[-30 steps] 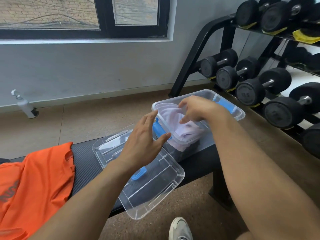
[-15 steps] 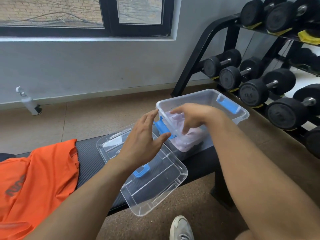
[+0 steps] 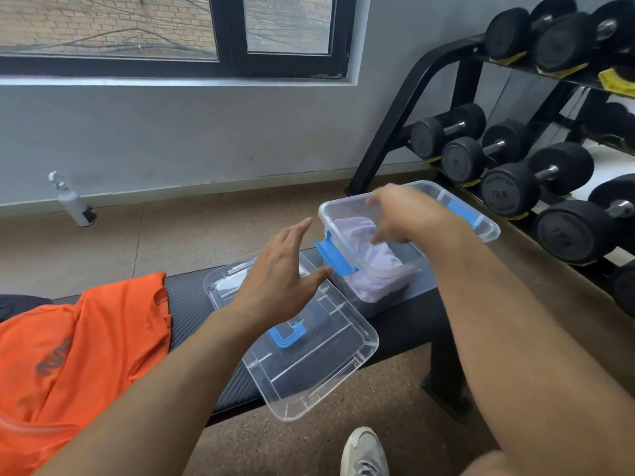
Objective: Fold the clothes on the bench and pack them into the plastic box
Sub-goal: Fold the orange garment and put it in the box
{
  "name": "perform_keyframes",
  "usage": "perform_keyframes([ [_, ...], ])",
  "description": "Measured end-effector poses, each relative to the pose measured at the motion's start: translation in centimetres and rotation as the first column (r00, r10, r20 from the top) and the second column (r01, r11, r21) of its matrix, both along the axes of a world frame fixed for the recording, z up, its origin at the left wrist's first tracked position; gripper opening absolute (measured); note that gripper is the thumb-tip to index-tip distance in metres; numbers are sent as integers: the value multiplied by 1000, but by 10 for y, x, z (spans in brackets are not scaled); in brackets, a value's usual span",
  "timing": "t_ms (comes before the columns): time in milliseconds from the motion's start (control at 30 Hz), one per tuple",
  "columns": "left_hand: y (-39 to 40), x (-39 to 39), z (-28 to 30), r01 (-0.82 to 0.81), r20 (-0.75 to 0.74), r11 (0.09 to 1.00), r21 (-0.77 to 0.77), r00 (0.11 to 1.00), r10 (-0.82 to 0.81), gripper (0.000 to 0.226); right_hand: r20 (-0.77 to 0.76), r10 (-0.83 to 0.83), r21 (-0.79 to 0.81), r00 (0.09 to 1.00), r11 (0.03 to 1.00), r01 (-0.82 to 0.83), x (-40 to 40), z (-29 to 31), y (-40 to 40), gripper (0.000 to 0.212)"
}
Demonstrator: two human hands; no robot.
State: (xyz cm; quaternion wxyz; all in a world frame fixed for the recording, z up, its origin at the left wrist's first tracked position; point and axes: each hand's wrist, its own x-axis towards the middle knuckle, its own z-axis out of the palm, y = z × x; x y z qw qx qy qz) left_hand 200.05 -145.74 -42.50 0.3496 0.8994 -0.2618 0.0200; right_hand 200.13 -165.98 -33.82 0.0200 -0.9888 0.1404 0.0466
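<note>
A clear plastic box [image 3: 488,231] with blue latches stands on the right end of the black bench [image 3: 192,300]. A folded pale lilac garment [image 3: 374,266] lies inside it. My right hand [image 3: 402,214] hovers over the box, fingers spread and blurred, holding nothing. My left hand [image 3: 278,273] floats open above the box's clear lid [image 3: 309,365], which lies flat on the bench beside the box. An orange shirt [image 3: 79,359] lies spread unfolded on the bench at the left.
A black rack of dumbbells [image 3: 508,190] stands close behind and right of the box. A white bottle [image 3: 74,204] lies on the floor by the wall. A shoe [image 3: 364,451] shows at the bottom edge. A dark cloth [image 3: 20,304] peeks out behind the orange shirt.
My right hand pushed the lilac garment down into the box, then let go and lifted out with fingers apart. My left hand stayed open over the lid.
</note>
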Motion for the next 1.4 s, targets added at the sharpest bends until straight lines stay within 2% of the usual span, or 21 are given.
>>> perform_keyframes([
  [67, 11, 2, 0, -21, -4, 1000, 19, 1000, 21, 83, 255, 49, 42, 966, 997, -62, 0, 9, 18, 55],
  [133, 26, 3, 0, -48, -6, 998, 49, 999, 48, 83, 412, 142, 136, 900, 967, -214, 0, 11, 42, 46],
  [233, 52, 5, -3, -103, -30, 990, 97, 994, 106, 84, 430, 267, 259, 863, 879, -401, 0, -7, 83, 34],
  [367, 99, 5, -15, -230, -91, 966, 121, 966, 242, 88, 390, 388, 260, 835, 823, -504, 6, -44, 137, 24],
  [500, 152, -11, -31, -362, -83, 908, 212, 919, 386, 88, 296, 483, 277, 824, 782, -558, 16, -65, 183, 23],
  [633, 205, -30, -49, -435, -87, 773, 462, 845, 527, 88, 136, 607, 331, 783, 717, -613, 18, -98, 221, 28],
  [700, 227, -35, -50, -451, -118, 723, 524, 802, 586, 86, 72, 666, 345, 742, 682, -645, 15, -112, 235, 41],
  [800, 252, -38, -43, -446, -132, 666, 598, 764, 631, 75, -25, 726, 381, 687, 643, -665, 12, -125, 248, 78],
  [900, 269, -38, -40, -439, -140, 617, 654, 731, 668, 69, -23, 710, 444, 703, 638, -630, 13, -133, 258, 98],
  [1000, 278, -37, -39, -438, -145, 580, 687, 700, 700, 83, -34, 713, 376, 700, 658, -652, 15, -139, 266, 90],
  [1067, 284, -37, -36, -462, -128, 561, 687, 682, 720, 96, -76, 733, 276, 676, 667, -692, 16, -142, 271, 67],
  [1133, 293, -36, -34, -500, -102, 531, 684, 655, 748, 103, -111, 731, 242, 674, 677, -695, 19, -143, 274, 40],
  [1167, 298, -36, -33, -512, -94, 517, 687, 642, 761, 104, -131, 727, 233, 674, 683, -692, 20, -143, 274, 32],
  [1233, 307, -35, -33, -514, -112, 512, 688, 622, 775, 99, -178, 730, 199, 660, 684, -702, 20, -138, 273, 28],
  [1300, 313, -34, -35, -514, -150, 544, 663, 620, 770, 81, -278, 723, 117, 632, 679, -725, 16, -125, 271, 29],
  [1400, 316, -33, -34, -560, -225, 637, 530, 632, 742, 68, -558, 631, -21, 538, 638, -770, 2, -100, 266, 31],
])
